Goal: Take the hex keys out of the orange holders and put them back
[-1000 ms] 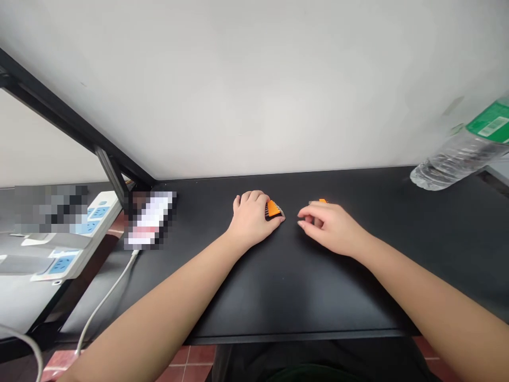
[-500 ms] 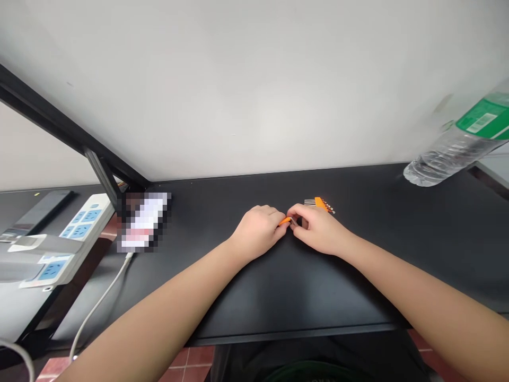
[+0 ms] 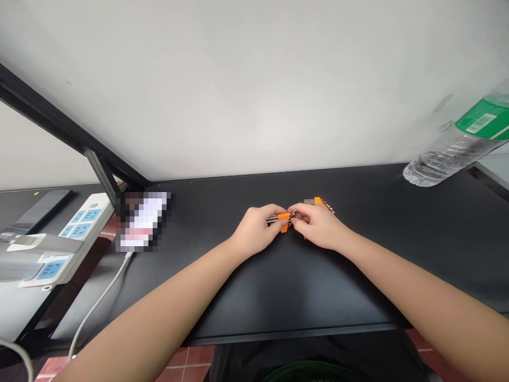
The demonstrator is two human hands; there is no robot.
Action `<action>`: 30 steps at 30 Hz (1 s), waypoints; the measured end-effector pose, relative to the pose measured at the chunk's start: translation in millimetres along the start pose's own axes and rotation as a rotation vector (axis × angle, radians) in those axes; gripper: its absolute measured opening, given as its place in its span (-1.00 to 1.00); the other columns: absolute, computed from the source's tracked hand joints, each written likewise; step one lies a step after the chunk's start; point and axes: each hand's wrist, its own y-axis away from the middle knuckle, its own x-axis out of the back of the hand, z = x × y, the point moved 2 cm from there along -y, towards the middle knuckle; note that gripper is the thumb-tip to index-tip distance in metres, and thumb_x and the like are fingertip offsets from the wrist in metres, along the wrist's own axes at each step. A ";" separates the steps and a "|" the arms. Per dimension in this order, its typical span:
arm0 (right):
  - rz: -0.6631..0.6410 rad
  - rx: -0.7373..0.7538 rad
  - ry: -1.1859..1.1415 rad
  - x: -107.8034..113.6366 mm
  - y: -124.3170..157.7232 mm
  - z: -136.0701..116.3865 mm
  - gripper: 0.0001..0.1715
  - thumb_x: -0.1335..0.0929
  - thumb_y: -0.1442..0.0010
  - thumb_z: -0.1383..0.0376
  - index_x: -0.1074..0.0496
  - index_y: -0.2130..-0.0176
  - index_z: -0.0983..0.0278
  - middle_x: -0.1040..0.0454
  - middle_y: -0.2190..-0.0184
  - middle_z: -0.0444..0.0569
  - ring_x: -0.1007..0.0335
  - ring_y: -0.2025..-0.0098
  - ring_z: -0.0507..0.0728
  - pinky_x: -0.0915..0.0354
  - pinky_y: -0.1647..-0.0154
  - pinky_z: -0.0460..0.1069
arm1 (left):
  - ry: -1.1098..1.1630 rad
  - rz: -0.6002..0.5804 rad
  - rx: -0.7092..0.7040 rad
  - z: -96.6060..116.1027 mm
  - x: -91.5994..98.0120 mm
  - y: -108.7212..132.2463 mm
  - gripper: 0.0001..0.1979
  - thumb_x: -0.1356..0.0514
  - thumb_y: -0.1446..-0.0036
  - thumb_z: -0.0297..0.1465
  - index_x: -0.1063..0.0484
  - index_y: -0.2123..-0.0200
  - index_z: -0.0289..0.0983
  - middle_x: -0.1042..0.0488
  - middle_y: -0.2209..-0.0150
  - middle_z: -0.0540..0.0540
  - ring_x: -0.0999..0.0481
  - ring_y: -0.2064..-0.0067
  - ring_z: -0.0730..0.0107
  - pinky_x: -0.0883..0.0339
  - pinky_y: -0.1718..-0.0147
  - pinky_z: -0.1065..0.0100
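Both my hands meet over the middle of the black table. My left hand is closed on a small orange holder with thin metal keys sticking out of it. My right hand pinches the right end of that same holder, fingers curled. Just behind my right hand a second orange holder with metal keys lies on the table, untouched.
A clear plastic bottle with a green label stands at the far right. At the left lie a blurred phone with a white cable and a white power strip on a lower grey surface. A white wall rises behind the table.
My right hand moved left to meet my left hand. Together they lifted the orange holder slightly, and its metal keys now show between the fingers.
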 end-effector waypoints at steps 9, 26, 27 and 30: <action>-0.043 0.127 -0.080 -3.8 4.6 -2.3 -0.47 -0.35 -0.24 0.32 -0.31 -0.19 0.13 -0.49 0.30 -0.12 -0.48 0.34 0.07 -0.42 0.30 0.02 | 0.194 0.014 0.101 -2.2 -2.5 -0.2 -0.85 -0.27 -0.23 -0.30 -0.60 0.20 -0.21 -0.68 0.25 -0.03 -0.65 0.16 0.28 -0.52 0.07 0.27; -0.118 -0.020 -0.328 -4.7 2.2 -2.1 -0.68 -0.26 -0.44 0.12 -0.29 -0.14 0.09 -0.53 0.37 -0.14 -0.54 0.43 0.07 -0.48 0.42 -0.04 | 0.399 0.067 0.128 -11.3 -8.9 -3.1 -0.71 -0.34 -0.21 -0.20 -0.58 0.11 -0.27 -0.68 0.20 -0.13 -0.68 0.13 0.22 -0.56 0.00 0.16; -0.122 -0.029 -0.355 -4.9 2.0 -2.0 -0.69 -0.26 -0.44 0.13 -0.30 -0.14 0.10 -0.52 0.38 -0.15 -0.54 0.45 0.07 -0.49 0.42 -0.03 | 0.386 0.072 0.123 -11.8 -8.9 -3.0 -0.71 -0.34 -0.21 -0.19 -0.58 0.12 -0.26 -0.68 0.19 -0.13 -0.68 0.13 0.22 -0.56 -0.01 0.16; -0.111 -0.059 -0.425 -5.2 0.7 -2.3 -0.68 -0.29 -0.42 0.15 -0.32 -0.13 0.13 -0.53 0.42 -0.13 -0.54 0.48 0.08 -0.51 0.42 -0.01 | 0.355 0.077 0.103 -12.3 -9.0 -2.4 -0.73 -0.32 -0.23 -0.20 -0.59 0.11 -0.25 -0.68 0.18 -0.11 -0.68 0.13 0.24 -0.56 -0.03 0.17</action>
